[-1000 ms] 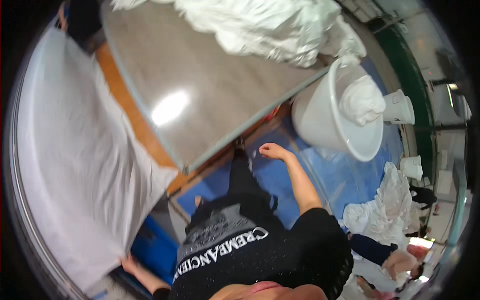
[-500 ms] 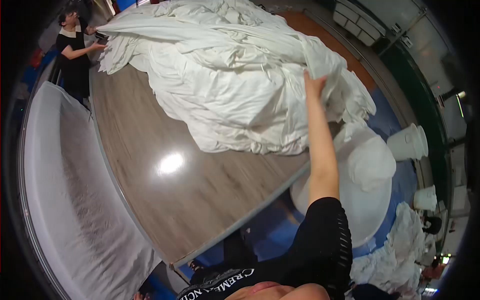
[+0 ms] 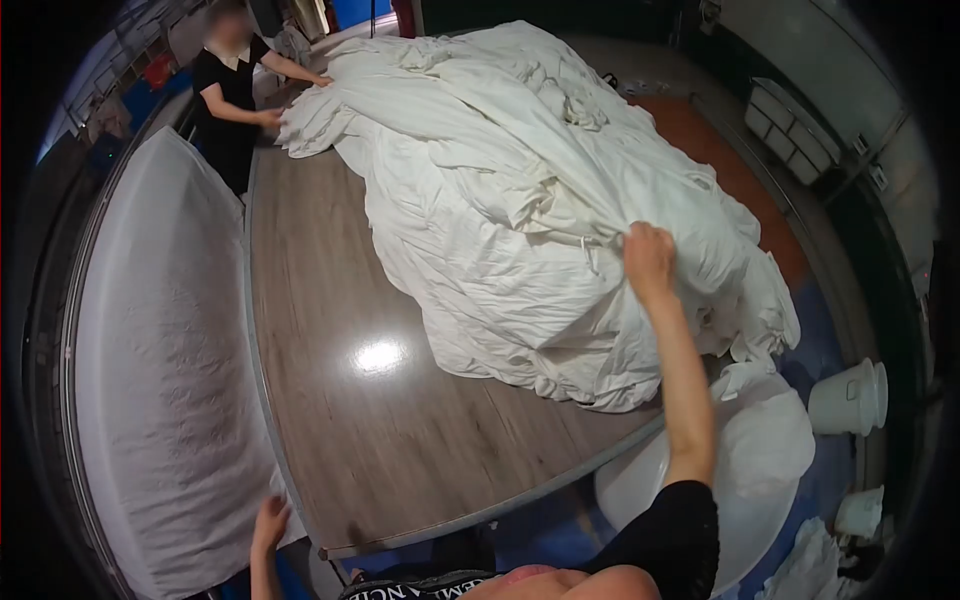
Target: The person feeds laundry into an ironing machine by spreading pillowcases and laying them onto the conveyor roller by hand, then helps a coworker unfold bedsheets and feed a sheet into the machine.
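Note:
A big heap of white sheets (image 3: pixel 500 270) covers the far part of the wood-look table. On the near right of the heap, my right hand (image 3: pixel 650 260) is closed on a fold of white sheet, with taut creases running from it toward the far left. My left hand (image 3: pixel 270 522) is low at the left, by the edge of a white cloth (image 3: pixel 170 370) spread along the table's side. Its fingers look loosely apart; whether they touch that cloth is unclear. Across the table a co-worker (image 3: pixel 228 100) has both hands at the heap's far left end.
The table's near edge (image 3: pixel 450 528) runs in front of me. A large white tub (image 3: pixel 740 520) holding white cloth stands at the right, with white buckets (image 3: pixel 845 400) beyond it on blue floor. More white cloth (image 3: pixel 810 570) lies at the lower right.
My right hand has closed on the sheet and drawn toward me, pulling a fold taut. My left hand has risen beside the spread cloth. The camera view has shifted.

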